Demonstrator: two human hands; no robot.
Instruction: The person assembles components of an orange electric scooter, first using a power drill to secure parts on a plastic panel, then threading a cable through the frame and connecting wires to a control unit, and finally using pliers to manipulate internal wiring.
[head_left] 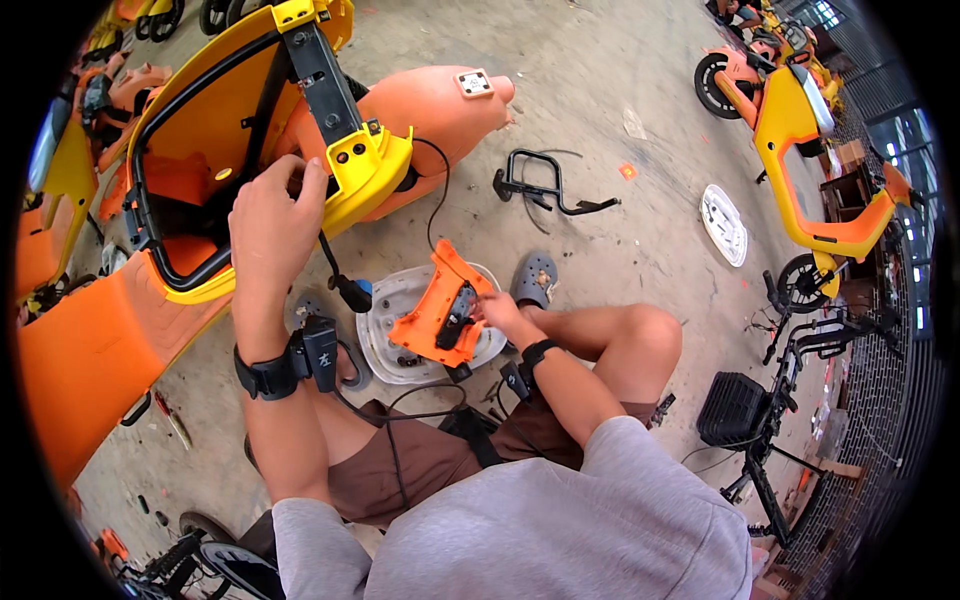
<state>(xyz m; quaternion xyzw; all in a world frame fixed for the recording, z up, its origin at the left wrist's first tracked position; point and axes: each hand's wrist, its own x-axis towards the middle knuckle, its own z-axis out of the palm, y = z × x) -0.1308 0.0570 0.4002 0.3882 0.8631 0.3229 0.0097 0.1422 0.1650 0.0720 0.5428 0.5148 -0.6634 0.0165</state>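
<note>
In the head view, the orange panel (428, 318) lies over a white shell (385, 295), its long axis running roughly one to seven o'clock. It sits at nine o'clock from the right hand (504, 316), the nearer one, whose bunched fingers touch its black fitting (454, 330); pinching, I cannot tell. From the left hand (272, 212), half-curled beside the yellow body frame (375, 172), grip unclear, the panel is at four o'clock.

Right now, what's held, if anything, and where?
Cannot tell: right hand at the black fitting on the orange panel, left hand by the yellow frame.
</note>
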